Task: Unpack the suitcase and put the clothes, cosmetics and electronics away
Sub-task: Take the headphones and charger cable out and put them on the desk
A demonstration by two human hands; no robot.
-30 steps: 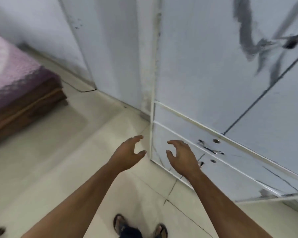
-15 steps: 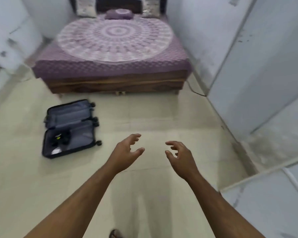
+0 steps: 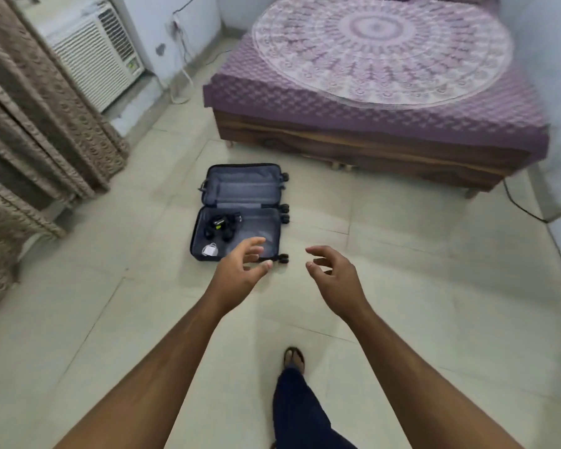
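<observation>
A dark suitcase [image 3: 243,189] lies open flat on the tiled floor, ahead of me and a little left. Its near half holds black headphones with a yellow mark [image 3: 221,225] and a small white charger with cable [image 3: 210,250]. The far half looks bare. My left hand [image 3: 240,274] is held out in the air with fingers spread, overlapping the suitcase's near corner in the view, holding nothing. My right hand [image 3: 334,274] is held out beside it, fingers curled apart, also with nothing in it.
A bed with a purple patterned cover [image 3: 379,69] stands beyond the suitcase. Brown curtains [image 3: 36,131] hang at the left, with a window air conditioner [image 3: 94,53] behind them. A black cable [image 3: 522,205] runs on the floor at the right. My sandalled foot [image 3: 293,359] is stepping forward.
The view has swung left from the white wardrobe to the room. The suitcase is now nearer and more central. Both hands stay held out, with nothing in them.
</observation>
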